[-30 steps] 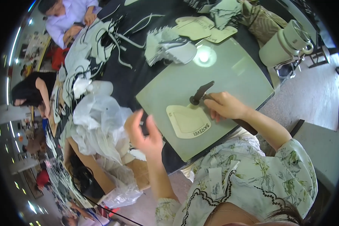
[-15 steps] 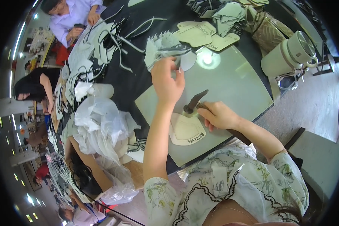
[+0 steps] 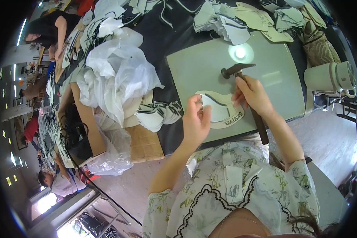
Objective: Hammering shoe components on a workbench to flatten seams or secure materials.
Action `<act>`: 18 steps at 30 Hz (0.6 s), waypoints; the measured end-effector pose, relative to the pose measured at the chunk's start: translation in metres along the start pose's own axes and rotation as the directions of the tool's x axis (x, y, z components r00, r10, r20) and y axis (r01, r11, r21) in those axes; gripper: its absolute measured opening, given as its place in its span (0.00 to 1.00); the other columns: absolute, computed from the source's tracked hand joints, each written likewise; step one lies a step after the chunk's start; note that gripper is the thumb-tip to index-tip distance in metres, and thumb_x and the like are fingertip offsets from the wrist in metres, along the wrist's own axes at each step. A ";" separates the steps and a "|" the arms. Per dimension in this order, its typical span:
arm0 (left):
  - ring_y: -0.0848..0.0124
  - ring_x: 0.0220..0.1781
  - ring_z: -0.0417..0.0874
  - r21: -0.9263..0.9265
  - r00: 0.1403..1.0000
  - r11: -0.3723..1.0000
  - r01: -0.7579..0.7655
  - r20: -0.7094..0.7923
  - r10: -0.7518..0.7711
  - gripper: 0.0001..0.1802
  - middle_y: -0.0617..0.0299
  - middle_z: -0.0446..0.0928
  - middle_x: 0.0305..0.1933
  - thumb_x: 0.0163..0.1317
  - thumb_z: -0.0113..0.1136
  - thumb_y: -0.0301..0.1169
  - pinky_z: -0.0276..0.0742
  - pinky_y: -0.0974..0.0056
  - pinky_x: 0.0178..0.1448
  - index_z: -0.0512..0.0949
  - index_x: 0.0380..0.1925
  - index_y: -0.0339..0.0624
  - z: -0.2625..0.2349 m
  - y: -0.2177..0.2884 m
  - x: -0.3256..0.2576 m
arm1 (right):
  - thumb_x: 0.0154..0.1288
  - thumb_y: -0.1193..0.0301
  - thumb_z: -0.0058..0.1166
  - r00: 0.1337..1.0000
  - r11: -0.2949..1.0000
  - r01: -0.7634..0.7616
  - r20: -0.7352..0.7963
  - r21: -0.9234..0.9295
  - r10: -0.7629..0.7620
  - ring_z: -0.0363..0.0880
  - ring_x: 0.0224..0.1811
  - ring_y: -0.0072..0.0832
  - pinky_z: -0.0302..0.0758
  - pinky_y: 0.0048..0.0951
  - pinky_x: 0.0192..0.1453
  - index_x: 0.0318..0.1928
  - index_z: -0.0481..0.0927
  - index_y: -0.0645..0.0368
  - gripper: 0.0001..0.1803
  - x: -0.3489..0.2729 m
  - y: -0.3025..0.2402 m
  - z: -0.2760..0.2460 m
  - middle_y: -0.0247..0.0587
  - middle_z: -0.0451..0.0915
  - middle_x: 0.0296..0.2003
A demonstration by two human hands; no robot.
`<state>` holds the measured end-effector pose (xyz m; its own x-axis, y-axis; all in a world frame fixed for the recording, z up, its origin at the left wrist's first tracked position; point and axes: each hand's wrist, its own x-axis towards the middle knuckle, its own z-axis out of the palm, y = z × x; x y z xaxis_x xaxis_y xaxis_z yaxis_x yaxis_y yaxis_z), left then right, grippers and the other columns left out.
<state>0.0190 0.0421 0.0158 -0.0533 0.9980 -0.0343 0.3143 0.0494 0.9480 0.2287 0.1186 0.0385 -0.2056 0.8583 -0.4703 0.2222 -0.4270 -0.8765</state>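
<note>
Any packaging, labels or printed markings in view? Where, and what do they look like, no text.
Cream pattern template: on the pale green mat, under left hand, dark lettering along its edge.
More cream templates: stacked at the mat's far edge, some lettered.
Clear plastic bags: crumpled, left of mat, unprinted.
No screens.

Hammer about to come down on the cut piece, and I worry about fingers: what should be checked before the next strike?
1. Right hand grips the hammer handle: ok.
2. Hammer head raised off the pale green work board: ok.
3. White cut piece lies over the beige pattern template: ok, exact alignment cannot tell.
4. Left hand pinches the piece's edge, fingers close to the strike area: not ok.
5. Board around the template free of scraps: ok.
6. Stack of cut pieces lies off the board: ok.
</note>
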 end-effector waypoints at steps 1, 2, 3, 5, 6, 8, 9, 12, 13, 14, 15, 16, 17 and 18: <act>0.79 0.30 0.78 0.049 0.999 0.999 0.018 0.041 -0.020 0.23 0.57 0.81 0.35 0.65 0.60 0.23 0.74 0.73 0.35 0.63 0.57 0.32 0.000 0.011 -0.002 | 0.78 0.60 0.42 1.000 1.000 0.001 -0.008 -0.007 -0.001 0.82 0.21 0.22 0.67 0.20 0.16 0.36 0.72 0.64 0.19 0.000 -0.002 0.001 0.40 0.81 0.25; 0.81 0.32 0.78 0.097 0.996 0.995 0.031 0.084 -0.040 0.25 0.58 0.81 0.37 0.64 0.61 0.22 0.72 0.77 0.36 0.62 0.58 0.32 0.001 0.015 -0.004 | 0.78 0.60 0.42 1.000 1.000 0.000 -0.020 -0.013 -0.001 0.82 0.21 0.22 0.67 0.20 0.16 0.36 0.72 0.64 0.19 0.000 -0.003 0.001 0.40 0.81 0.25; 0.82 0.31 0.77 0.058 0.995 0.998 -0.019 0.099 0.014 0.30 0.58 0.82 0.37 0.62 0.64 0.22 0.71 0.78 0.34 0.61 0.61 0.33 0.001 0.004 -0.005 | 0.78 0.60 0.42 0.999 1.000 -0.008 -0.031 -0.016 0.007 0.82 0.21 0.22 0.67 0.20 0.16 0.36 0.72 0.64 0.19 0.000 -0.003 0.002 0.40 0.81 0.25; 0.82 0.32 0.78 0.057 0.984 0.996 0.069 0.160 -0.077 0.32 0.58 0.82 0.38 0.61 0.65 0.22 0.71 0.78 0.34 0.60 0.62 0.33 -0.008 0.019 0.001 | 0.76 0.58 0.44 1.000 1.000 -0.012 -0.025 -0.001 0.012 0.83 0.21 0.25 0.72 0.24 0.19 0.34 0.74 0.67 0.22 0.002 -0.001 0.004 0.42 0.82 0.23; 0.82 0.32 0.79 0.071 0.964 0.985 0.155 0.206 -0.167 0.34 0.58 0.83 0.38 0.60 0.66 0.22 0.71 0.77 0.34 0.59 0.62 0.33 -0.008 0.023 0.004 | 0.76 0.58 0.44 0.999 1.000 -0.021 -0.041 -0.001 0.021 0.83 0.21 0.25 0.72 0.24 0.19 0.34 0.74 0.67 0.22 0.002 -0.001 0.003 0.42 0.82 0.23; 0.81 0.33 0.80 -0.116 0.964 0.973 0.199 0.203 -0.173 0.37 0.55 0.83 0.40 0.58 0.67 0.20 0.72 0.76 0.32 0.57 0.64 0.33 0.002 0.024 0.003 | 0.76 0.58 0.44 0.999 0.999 -0.031 -0.021 -0.035 0.030 0.84 0.22 0.25 0.73 0.24 0.20 0.35 0.74 0.67 0.22 0.001 -0.005 0.004 0.42 0.82 0.24; 0.80 0.34 0.81 -0.197 0.969 0.955 0.223 0.150 -0.195 0.38 0.54 0.83 0.41 0.58 0.67 0.20 0.73 0.76 0.32 0.57 0.64 0.34 0.010 0.027 0.001 | 0.76 0.58 0.44 0.999 0.999 -0.034 -0.013 -0.035 0.034 0.84 0.22 0.25 0.74 0.25 0.20 0.35 0.74 0.67 0.22 0.002 -0.005 0.003 0.43 0.83 0.24; 0.78 0.34 0.82 -0.118 0.984 0.977 0.176 0.044 -0.172 0.38 0.52 0.83 0.42 0.57 0.66 0.19 0.73 0.76 0.31 0.56 0.64 0.34 0.022 0.018 -0.014 | 0.76 0.59 0.45 0.999 0.999 -0.032 -0.018 -0.028 0.032 0.84 0.22 0.25 0.75 0.25 0.21 0.35 0.74 0.67 0.21 -0.001 -0.008 0.002 0.43 0.83 0.24; 0.77 0.35 0.82 0.040 0.994 0.993 0.108 -0.002 -0.108 0.38 0.51 0.82 0.42 0.57 0.66 0.19 0.74 0.76 0.31 0.56 0.64 0.34 0.024 0.017 -0.016 | 0.76 0.59 0.45 0.999 0.999 -0.040 -0.026 -0.025 0.040 0.84 0.22 0.25 0.75 0.25 0.21 0.35 0.74 0.67 0.21 -0.001 -0.007 0.002 0.43 0.83 0.24; 0.77 0.35 0.82 0.038 0.994 0.993 0.111 0.010 -0.111 0.38 0.51 0.82 0.42 0.57 0.66 0.19 0.74 0.76 0.31 0.56 0.64 0.34 0.026 0.018 -0.017 | 0.77 0.59 0.44 1.000 0.999 -0.024 -0.015 -0.027 0.023 0.84 0.23 0.25 0.74 0.24 0.21 0.36 0.74 0.67 0.21 -0.001 -0.006 0.002 0.42 0.83 0.25; 0.76 0.35 0.83 -0.047 0.990 0.989 0.141 0.003 -0.141 0.37 0.52 0.82 0.42 0.57 0.65 0.18 0.74 0.76 0.32 0.56 0.64 0.34 0.027 0.020 -0.017 | 0.78 0.59 0.43 1.000 1.000 -0.007 -0.003 -0.029 0.007 0.84 0.24 0.25 0.73 0.23 0.21 0.36 0.74 0.66 0.20 -0.001 -0.005 0.002 0.42 0.83 0.26; 0.75 0.36 0.83 -0.131 0.985 0.977 0.169 -0.008 -0.172 0.37 0.52 0.82 0.41 0.57 0.65 0.18 0.75 0.75 0.32 0.56 0.64 0.34 0.028 0.023 -0.016 | 0.78 0.59 0.43 1.000 0.999 -0.010 -0.005 -0.030 0.010 0.84 0.24 0.25 0.73 0.23 0.21 0.36 0.74 0.66 0.20 0.000 -0.006 0.001 0.42 0.83 0.26; 0.75 0.37 0.83 -0.098 0.993 0.989 0.113 -0.020 -0.116 0.35 0.53 0.81 0.42 0.57 0.64 0.18 0.76 0.74 0.33 0.58 0.63 0.34 0.030 0.018 -0.017 | 0.78 0.59 0.43 1.000 0.999 -0.018 0.003 -0.037 0.018 0.85 0.24 0.25 0.74 0.23 0.22 0.37 0.74 0.66 0.20 -0.001 -0.007 0.001 0.41 0.82 0.26; 0.75 0.37 0.83 -0.100 0.993 0.988 0.115 -0.019 -0.117 0.35 0.53 0.81 0.42 0.57 0.64 0.18 0.76 0.74 0.33 0.58 0.63 0.34 0.031 0.019 -0.018 | 0.78 0.60 0.42 1.000 0.999 -0.026 0.011 -0.044 0.026 0.85 0.25 0.25 0.74 0.23 0.22 0.38 0.74 0.67 0.20 -0.001 -0.008 0.001 0.41 0.82 0.26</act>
<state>0.0551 0.0259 0.0243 -0.1075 0.9844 -0.1395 0.2093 0.1596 0.9647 0.2265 0.1211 0.0454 -0.2100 0.8437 -0.4940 0.2691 -0.4359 -0.8588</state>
